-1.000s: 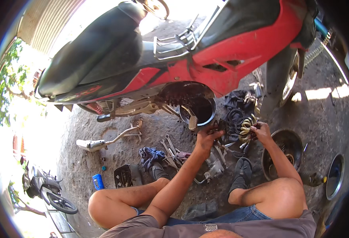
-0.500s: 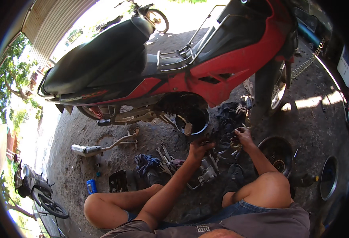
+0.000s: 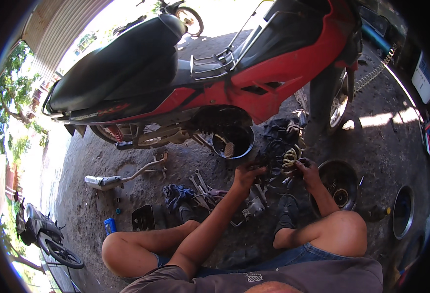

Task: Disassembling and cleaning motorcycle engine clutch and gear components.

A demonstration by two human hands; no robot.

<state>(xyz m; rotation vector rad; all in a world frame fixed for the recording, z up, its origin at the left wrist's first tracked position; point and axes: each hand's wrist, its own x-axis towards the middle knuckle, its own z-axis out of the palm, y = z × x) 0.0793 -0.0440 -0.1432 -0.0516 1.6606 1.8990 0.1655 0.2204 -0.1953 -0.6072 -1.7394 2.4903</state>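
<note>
My right hand is closed at the end of a cream coiled hose, whose loops hang beside the fingers. To its left, my left hand is closed around something dark that blends into the dark parts behind it; I cannot make out its kind. Just beyond the left hand sits a round metal basin of dark liquid, with a brush leaning in it. Dark cloth and parts lie beyond the hands. A greasy metal engine part rests on the ground below my left hand.
A red and black motorcycle stands across the far side. Left are an exhaust pipe, a blue rag, wrenches and a blue bottle. A dark basin stands by my right knee, another round pan farther right.
The coiled hose has come up into clearer view at my right hand, which has turned and shifted slightly nearer to me. My left hand stays in nearly the same place, still closed.
</note>
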